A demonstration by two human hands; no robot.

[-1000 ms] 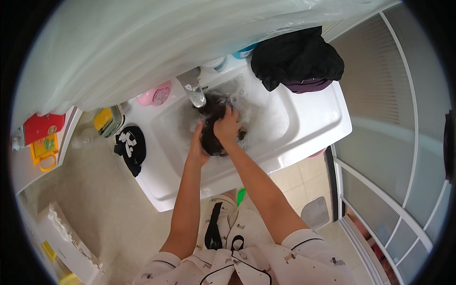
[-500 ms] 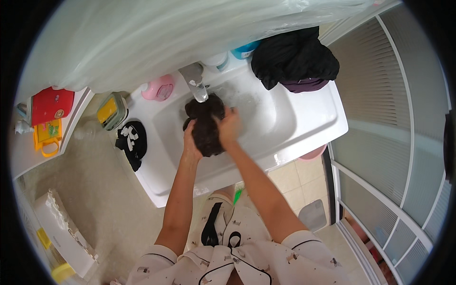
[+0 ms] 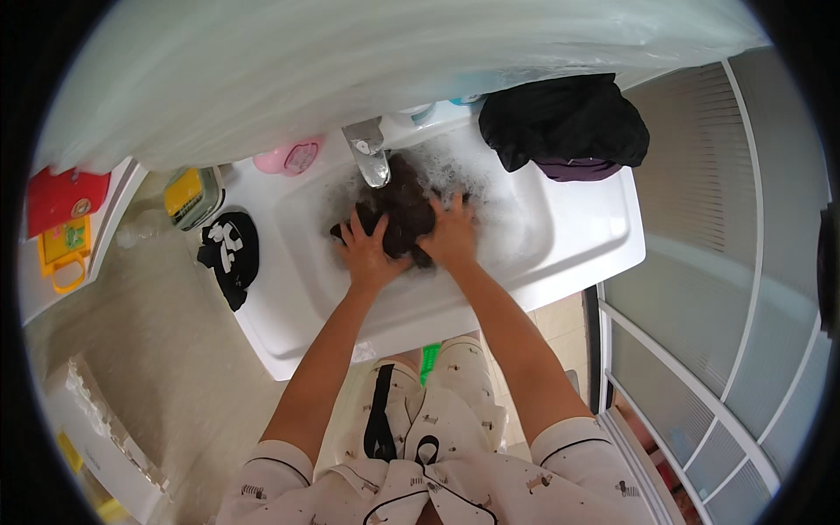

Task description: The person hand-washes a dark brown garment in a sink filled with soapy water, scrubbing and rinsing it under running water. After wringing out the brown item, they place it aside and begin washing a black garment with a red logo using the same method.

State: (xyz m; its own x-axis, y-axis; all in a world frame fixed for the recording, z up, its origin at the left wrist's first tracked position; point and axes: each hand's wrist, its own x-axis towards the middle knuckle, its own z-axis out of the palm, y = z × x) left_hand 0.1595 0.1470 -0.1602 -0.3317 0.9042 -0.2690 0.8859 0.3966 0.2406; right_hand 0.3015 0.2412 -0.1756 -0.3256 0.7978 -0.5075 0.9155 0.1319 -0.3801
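A dark brown wet cloth [image 3: 404, 206] lies bunched in sudsy water in the white sink [image 3: 582, 269], below the metal faucet [image 3: 369, 156]. My left hand [image 3: 367, 254] rests on its near left side, fingers spread and pointing away from me. Against its right side presses my right hand [image 3: 452, 234], fingers also apart, with the tips partly among foam and dark fabric. Neither hand grips the cloth. Parts of the fabric are under the suds, so its full shape is hidden.
Black clothing [image 3: 564, 122] over a purple piece sits on the sink's back right. A pink bottle [image 3: 289, 157] stands at back left. A black-and-white cloth [image 3: 232, 258] drapes the left rim, beside a container with a yellow item [image 3: 194, 199]. Ribbed glass panels [image 3: 674, 227] stand right.
The brown cloth has come down from my grasp under the faucet into the water and spread out. My hands have opened over it, the right one shifting right. Foam now shows around it.
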